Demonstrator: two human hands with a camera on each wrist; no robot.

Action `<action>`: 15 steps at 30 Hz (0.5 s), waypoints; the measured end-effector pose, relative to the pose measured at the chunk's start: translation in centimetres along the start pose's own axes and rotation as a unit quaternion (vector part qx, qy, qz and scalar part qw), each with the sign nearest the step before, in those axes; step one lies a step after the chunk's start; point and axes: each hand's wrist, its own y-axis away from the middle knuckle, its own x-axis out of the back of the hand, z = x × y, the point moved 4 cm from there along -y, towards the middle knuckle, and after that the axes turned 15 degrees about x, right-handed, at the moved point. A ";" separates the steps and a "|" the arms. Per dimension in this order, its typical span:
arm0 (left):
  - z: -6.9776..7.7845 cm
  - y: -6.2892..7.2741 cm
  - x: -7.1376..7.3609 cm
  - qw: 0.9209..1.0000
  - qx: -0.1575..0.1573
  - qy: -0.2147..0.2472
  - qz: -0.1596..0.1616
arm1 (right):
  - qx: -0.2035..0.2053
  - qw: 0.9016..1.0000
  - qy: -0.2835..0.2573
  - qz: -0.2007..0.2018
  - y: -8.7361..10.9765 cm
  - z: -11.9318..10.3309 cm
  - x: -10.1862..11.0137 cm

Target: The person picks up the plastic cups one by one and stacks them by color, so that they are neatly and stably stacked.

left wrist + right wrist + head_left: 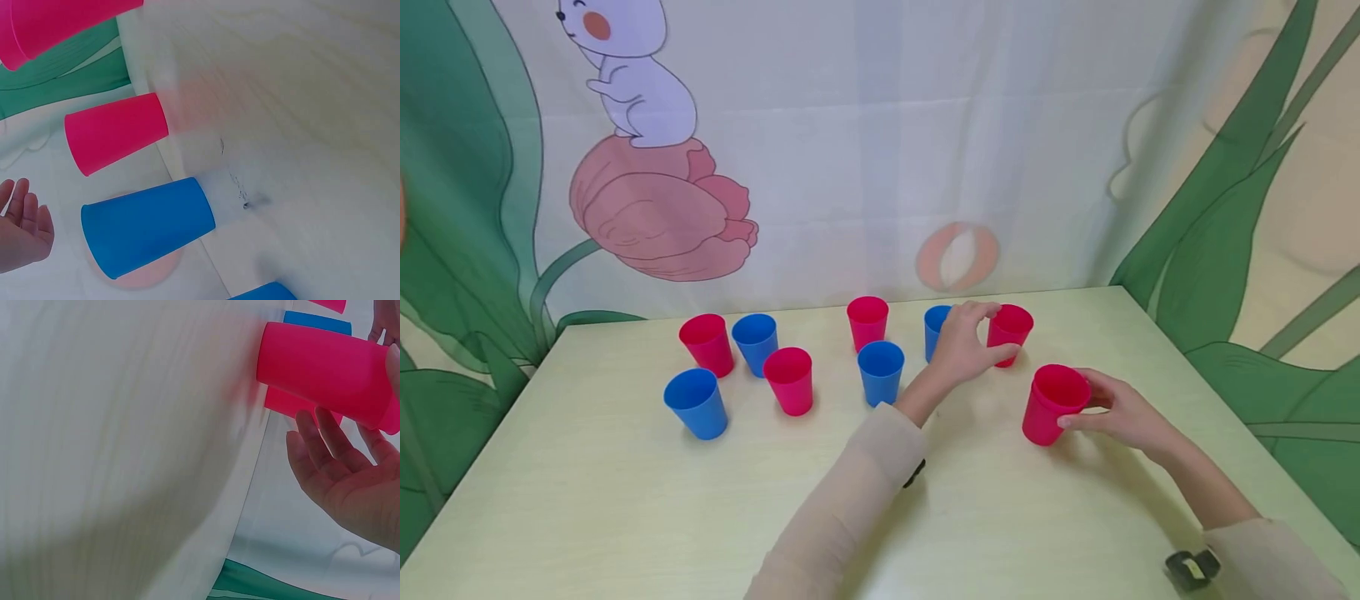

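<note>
My right hand (1123, 412) grips a red cup (1045, 417) at the right of the table, thumb in front and fingers behind. A second rim line near its top shows another red cup nested in it; the nested cups (325, 375) lie against the fingers in the right wrist view. Farther back, my left hand (962, 346) reaches between a blue cup (935, 321) and a red cup (1011, 327). Its thumb and fingers are spread, overlapping the red cup's left edge. In the left wrist view the left hand (25, 231) appears apart from the blue cup (150, 225), holding nothing.
Left of my arm stand a red cup (867, 321) and a blue cup (881, 372). Farther left are two red cups, one behind (707, 346) and one in front (788, 382), and two blue cups, one behind (756, 343) and one in front (700, 404). A printed curtain (820, 167) hangs behind the table.
</note>
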 end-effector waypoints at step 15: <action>-0.2 -3.5 -1.2 0.995 0.045 -0.094 -0.004 | -0.014 1.000 -0.012 -0.004 0.0 0.2 0.0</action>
